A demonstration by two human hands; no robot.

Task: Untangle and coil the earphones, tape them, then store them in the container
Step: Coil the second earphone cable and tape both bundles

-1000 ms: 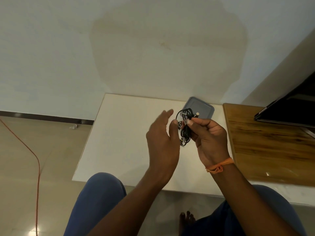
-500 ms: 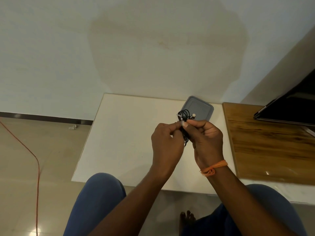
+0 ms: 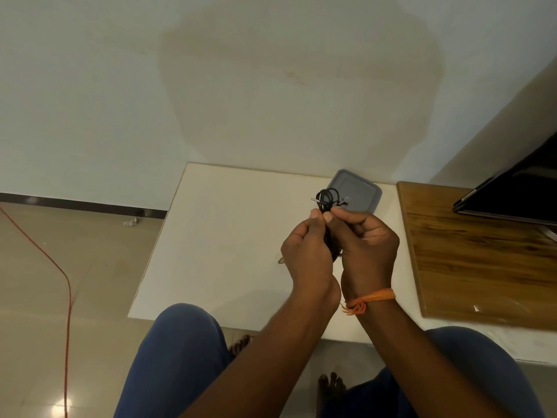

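Observation:
The black earphones point(image 3: 327, 200) are bunched into a small coil held up above the white table point(image 3: 229, 236). My left hand point(image 3: 307, 251) pinches the coil from the left with thumb and fingers. My right hand point(image 3: 366, 245), with an orange thread at its wrist, grips the same bundle from the right. Loops and a metal plug stick out above my fingertips; the lower part of the cable is hidden between my hands. The grey container point(image 3: 361, 191) sits with its lid on at the table's far edge, just behind the coil. No tape is clearly visible.
A wooden board point(image 3: 482, 254) lies on the right side of the table, with a dark screen point(image 3: 518, 191) leaning over its far end. An orange cable point(image 3: 60, 273) runs over the floor on the left. My knees sit below the table's near edge.
My left hand, open and apart from the coil a second ago, has closed in and now pinches the earphones together with my right hand. Both hands have shifted slightly nearer to me.

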